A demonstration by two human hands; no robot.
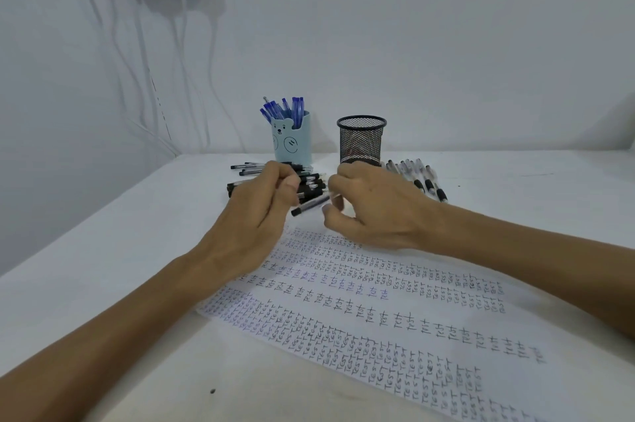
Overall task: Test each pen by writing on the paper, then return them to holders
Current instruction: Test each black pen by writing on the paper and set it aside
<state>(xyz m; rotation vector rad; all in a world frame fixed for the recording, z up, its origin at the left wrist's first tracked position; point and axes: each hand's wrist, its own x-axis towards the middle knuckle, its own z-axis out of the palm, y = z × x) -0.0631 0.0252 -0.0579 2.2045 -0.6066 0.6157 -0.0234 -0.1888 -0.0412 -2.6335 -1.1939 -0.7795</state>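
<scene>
Hovering just in front of the black wire-mesh cylindrical holder (361,139), both hands meet above the far edge of the white sheet of paper covered in rows of handwritten "TEST" (378,311). The right hand (371,208) pinches the pale end of a clear-barrelled pen with a black cap (311,204), which slants down towards the left hand (261,212). The left hand's fingers are curled with the thumb pressed in, though I cannot tell whether they actually grip the pen's cap.

A heap of black-capped pens (311,181) lies front-left of the mesh holder, partly behind the left hand. A row of clear pens with black grips (424,177) lies just right of it. A pale blue bear-faced pot (292,143) stands left of it, holding blue pens (285,110). Everything rests on the white table (103,249).
</scene>
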